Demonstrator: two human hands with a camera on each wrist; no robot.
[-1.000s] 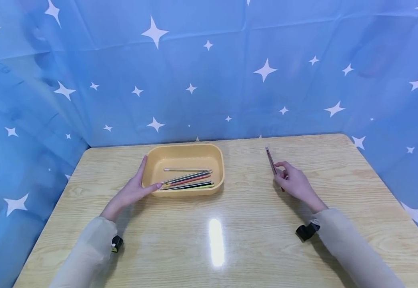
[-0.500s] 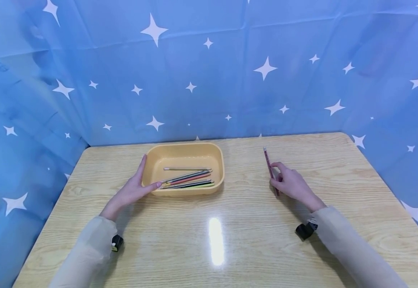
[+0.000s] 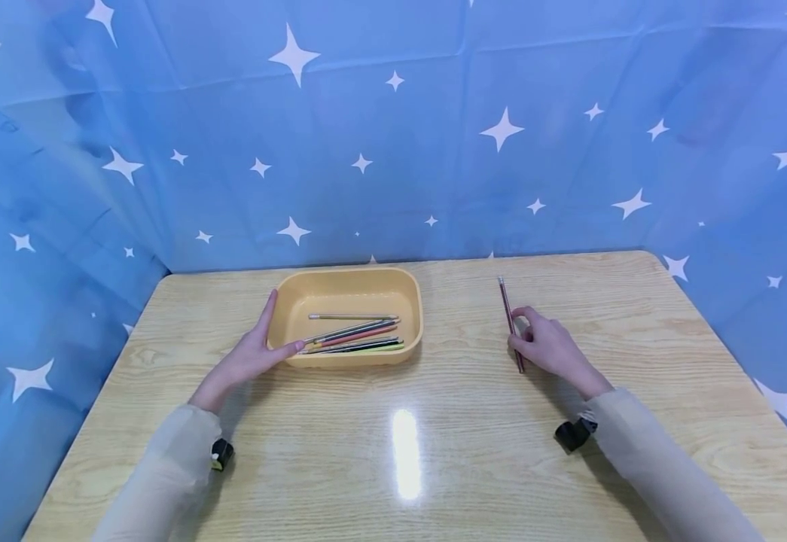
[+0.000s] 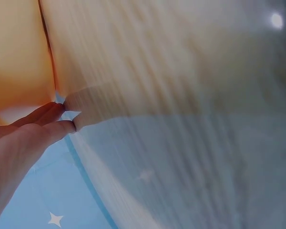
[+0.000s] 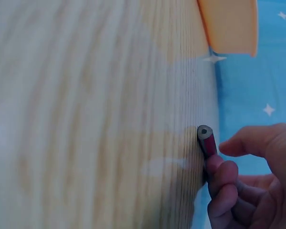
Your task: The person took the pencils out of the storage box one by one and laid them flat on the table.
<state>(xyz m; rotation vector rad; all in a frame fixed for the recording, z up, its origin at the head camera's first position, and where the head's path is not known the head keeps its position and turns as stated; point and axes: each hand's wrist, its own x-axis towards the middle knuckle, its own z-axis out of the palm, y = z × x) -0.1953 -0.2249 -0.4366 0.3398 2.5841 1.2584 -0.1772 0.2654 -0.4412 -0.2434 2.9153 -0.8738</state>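
Your left hand (image 3: 251, 357) is spread at the tray (image 3: 352, 297), thumb at the near left corner, fingers along its side. Your right hand (image 3: 550, 346) touches with bent fingers the dark red pencil (image 3: 506, 297), which lies on the desk (image 3: 481, 429), right of the tray; I cannot tell if they pinch it. Inside the tray lie several pencils (image 3: 362, 335). Behind hangs a blue starry curtain (image 3: 407, 120).

You've got a bright, fairly sharp head view, 1 white glare streak (image 3: 406, 455) blazing off the tabletop (image 3: 488, 436), soft shadows across it; your 2 wrist views run dimmer, blurrier.
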